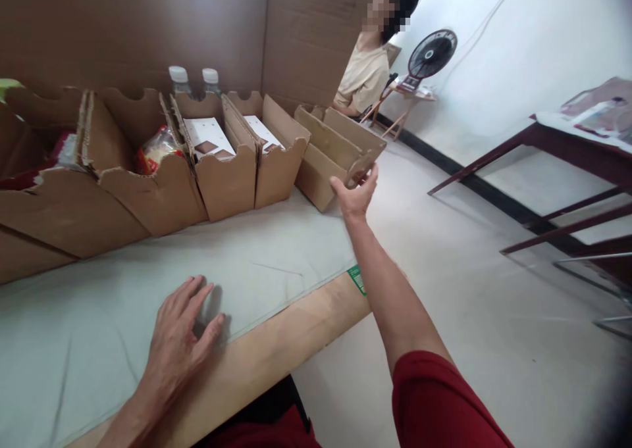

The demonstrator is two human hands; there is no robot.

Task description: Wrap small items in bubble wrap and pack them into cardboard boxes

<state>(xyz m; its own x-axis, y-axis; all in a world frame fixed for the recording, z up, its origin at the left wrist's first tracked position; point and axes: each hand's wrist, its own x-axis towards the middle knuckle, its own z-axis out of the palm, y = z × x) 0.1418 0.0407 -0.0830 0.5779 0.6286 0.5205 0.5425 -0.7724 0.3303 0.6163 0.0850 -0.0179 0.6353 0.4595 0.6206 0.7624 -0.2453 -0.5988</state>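
My right hand grips the near end of a narrow, open-topped cardboard box at the right end of a row. Its thumb lies on one side and its fingers wrap the other. The box sits slightly askew at the table's right edge. Spread and relaxed, my left hand rests at the near edge of the covered table, holding nothing. To the left of the gripped box, two narrow boxes hold white cards or panels. A wider box contains a red-and-clear food packet.
Behind the boxes stand two white-capped bottles and a tall cardboard screen. A person in a light shirt is beyond it. A black fan stands on a small stand; a dark red table is at right.
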